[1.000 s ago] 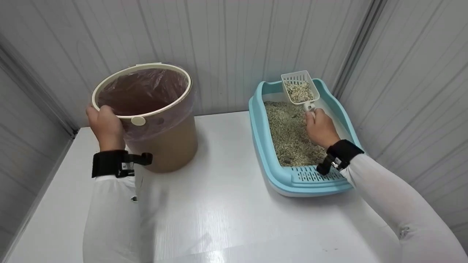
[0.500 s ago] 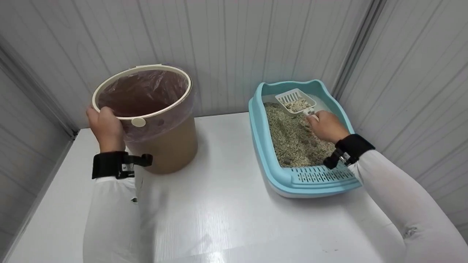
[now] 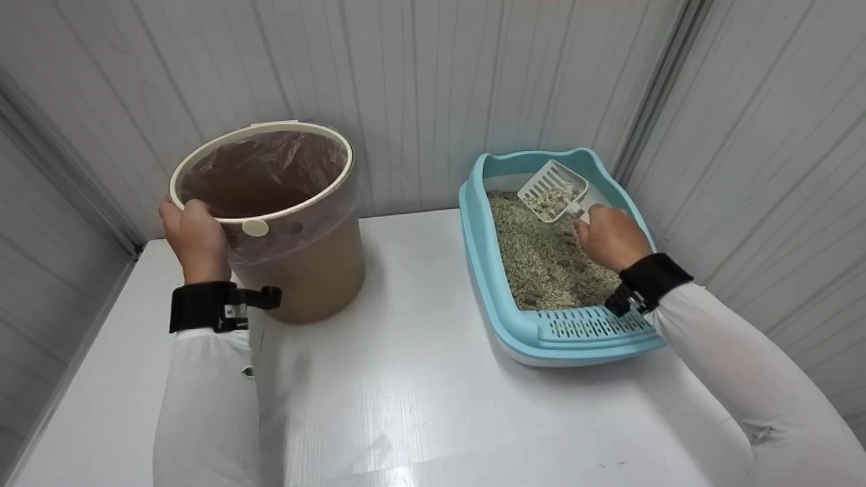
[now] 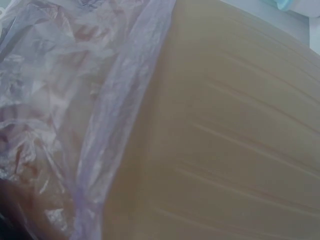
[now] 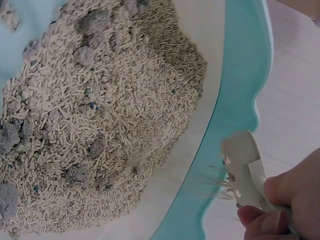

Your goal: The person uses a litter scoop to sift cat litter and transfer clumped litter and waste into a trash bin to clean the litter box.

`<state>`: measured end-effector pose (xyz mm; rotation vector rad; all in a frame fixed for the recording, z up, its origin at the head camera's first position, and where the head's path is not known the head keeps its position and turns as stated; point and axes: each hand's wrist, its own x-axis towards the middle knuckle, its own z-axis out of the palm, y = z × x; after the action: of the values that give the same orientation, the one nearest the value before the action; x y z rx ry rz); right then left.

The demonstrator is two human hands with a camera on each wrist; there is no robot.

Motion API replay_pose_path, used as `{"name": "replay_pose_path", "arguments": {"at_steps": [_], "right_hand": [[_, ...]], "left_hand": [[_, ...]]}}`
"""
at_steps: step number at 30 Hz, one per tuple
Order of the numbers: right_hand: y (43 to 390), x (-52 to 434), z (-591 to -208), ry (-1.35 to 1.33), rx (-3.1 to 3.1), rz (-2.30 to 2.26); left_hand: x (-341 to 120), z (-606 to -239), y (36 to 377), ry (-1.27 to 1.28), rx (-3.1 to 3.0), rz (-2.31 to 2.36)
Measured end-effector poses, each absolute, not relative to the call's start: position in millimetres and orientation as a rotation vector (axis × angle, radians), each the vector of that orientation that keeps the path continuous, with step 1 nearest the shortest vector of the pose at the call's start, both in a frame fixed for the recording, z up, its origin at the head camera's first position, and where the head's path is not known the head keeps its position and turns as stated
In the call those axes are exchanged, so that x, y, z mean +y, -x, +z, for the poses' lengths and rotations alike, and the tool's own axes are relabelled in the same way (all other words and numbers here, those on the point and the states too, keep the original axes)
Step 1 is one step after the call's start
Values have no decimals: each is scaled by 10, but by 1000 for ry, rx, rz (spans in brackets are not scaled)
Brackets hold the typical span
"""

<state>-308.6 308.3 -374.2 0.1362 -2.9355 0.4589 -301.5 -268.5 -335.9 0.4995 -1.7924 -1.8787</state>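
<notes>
My left hand (image 3: pixel 197 240) grips the cream rim of a tan trash bin (image 3: pixel 318 284), which leans a little. A thin purple bag (image 4: pixel 127 100) lines the bin and folds over its outside. On the right, my right hand (image 3: pixel 614 238) holds a white slotted litter scoop (image 3: pixel 549 176) by its handle. Pale pellets lie in the scoop, above the back of a blue litter box (image 3: pixel 484 284). In the right wrist view, blurred bits fall from the scoop (image 5: pixel 244 147). Grey clumps (image 5: pixel 77 175) lie among the litter (image 5: pixel 115 120).
Both containers stand on a white table (image 3: pixel 399 379), with a gap between them. Ribbed grey panel walls (image 3: pixel 419 101) close in the back and sides. The box has a slotted step (image 3: pixel 588 325) at its near end.
My right hand lowers the scoop from above the box's back rim to a spot inside it, then turns it slightly. The pellets in it look fewer. My left hand stays on the bin.
</notes>
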Motion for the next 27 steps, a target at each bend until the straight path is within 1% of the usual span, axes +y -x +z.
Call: {"name": "replay_pose_path", "arguments": {"at_steps": [10,16,22,27], "right_hand": [[3082,3095,-3824,-167,-2856,432],[3075,3080,-3803,-172,-2888,485],[3083,3093,-3758,-188,-2958,633],[3114,3119,-3706,-156,-3016,889]], "left_hand": [[-2658,-3332,2989,-503,-1786,-1889],[-2657,-3336,2984,-483,-1759,-1906],[-2669,-3344,2985,-485,-1779,-1879],[-2685,-3362,3004,-505,-1800,-1844]]}}
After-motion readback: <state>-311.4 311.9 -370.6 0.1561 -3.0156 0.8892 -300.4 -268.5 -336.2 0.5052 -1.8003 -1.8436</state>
